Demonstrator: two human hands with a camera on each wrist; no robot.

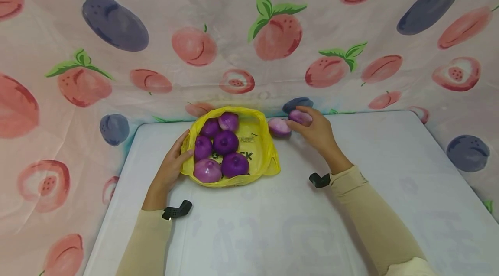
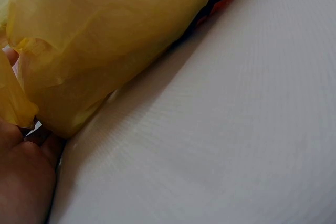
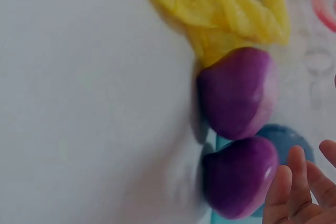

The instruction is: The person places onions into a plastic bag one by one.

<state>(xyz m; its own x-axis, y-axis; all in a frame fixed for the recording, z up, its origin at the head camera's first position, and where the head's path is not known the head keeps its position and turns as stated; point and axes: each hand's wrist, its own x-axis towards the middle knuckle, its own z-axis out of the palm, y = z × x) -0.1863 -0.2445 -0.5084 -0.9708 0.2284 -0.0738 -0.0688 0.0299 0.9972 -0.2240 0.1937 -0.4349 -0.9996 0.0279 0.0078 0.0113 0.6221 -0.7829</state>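
Observation:
A yellow plastic bag (image 1: 273, 157) stands with its mouth spread wide, and several glossy purple onions (image 1: 226, 142) lie inside it. My left hand (image 1: 169, 167) holds the bag's left rim, thumb over the edge and fingers along the outside; the left wrist view shows the bag's side (image 2: 121, 30) bunched at the hand. Two more onions rest on the table right of the bag, the nearer onion (image 1: 280, 128) close to its rim. At the farther onion (image 1: 299, 117) is my right hand (image 1: 317, 131), its fingers (image 3: 297, 182) extended and apart; contact is unclear.
The table (image 1: 249, 228) has a white cover. Behind it hangs a fruit-printed cloth (image 1: 226, 16), close beyond the two loose onions. Black wrist cameras (image 1: 178, 210) sit on both wrists.

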